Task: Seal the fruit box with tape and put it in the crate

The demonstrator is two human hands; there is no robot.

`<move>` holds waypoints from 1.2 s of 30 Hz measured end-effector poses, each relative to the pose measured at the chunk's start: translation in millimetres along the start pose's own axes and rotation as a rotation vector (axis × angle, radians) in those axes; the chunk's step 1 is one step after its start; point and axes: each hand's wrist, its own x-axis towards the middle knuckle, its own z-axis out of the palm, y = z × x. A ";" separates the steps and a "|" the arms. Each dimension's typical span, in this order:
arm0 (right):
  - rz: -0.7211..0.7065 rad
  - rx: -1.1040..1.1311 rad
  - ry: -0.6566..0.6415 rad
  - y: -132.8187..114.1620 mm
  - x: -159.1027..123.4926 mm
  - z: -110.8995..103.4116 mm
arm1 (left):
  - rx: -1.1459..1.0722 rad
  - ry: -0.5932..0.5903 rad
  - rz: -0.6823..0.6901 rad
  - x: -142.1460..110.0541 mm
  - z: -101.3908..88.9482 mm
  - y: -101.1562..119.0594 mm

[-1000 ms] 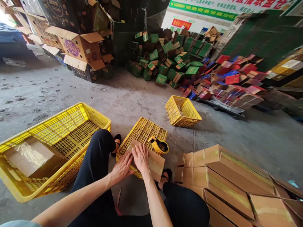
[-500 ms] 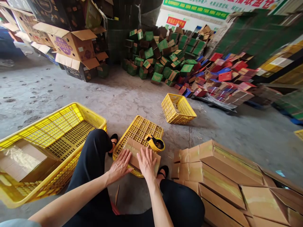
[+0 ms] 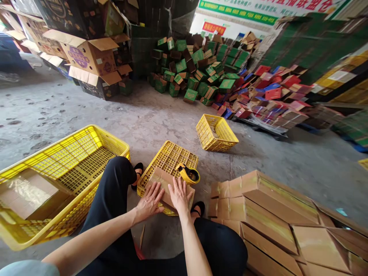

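Observation:
Between my knees a brown cardboard box (image 3: 166, 195) lies on an upturned yellow plastic crate (image 3: 168, 153). My left hand (image 3: 148, 201) rests flat on the left part of the box, fingers stretched out. On its right part lies my right hand (image 3: 180, 194), palm down with the fingers slightly spread. Neither hand grips anything. Just beyond my right fingertips, a yellow tape dispenser (image 3: 188, 174) sits on the crate.
A large yellow basket (image 3: 115, 147) at my left holds a taped carton (image 3: 28, 193). To my right are stacked cardboard boxes (image 3: 276, 195). A smaller yellow crate (image 3: 217, 134) stands ahead. Farther back lie heaps of green boxes (image 3: 191, 94) and red boxes (image 3: 273, 93).
Both hands have slid slightly to the right across the top of the box. The box, crate and tape dispenser look unmoved.

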 end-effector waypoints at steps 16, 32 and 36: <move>-0.022 0.000 -0.098 44.2 -65.8 12.6 | -0.095 -0.129 0.087 15.8 2.3 40.2; -0.137 0.127 0.276 112.3 13.9 21.9 | -0.192 -0.142 0.047 11.8 -19.2 50.4; -0.163 0.162 0.361 119.3 -17.7 40.2 | -0.211 -0.171 0.143 28.6 -8.8 66.0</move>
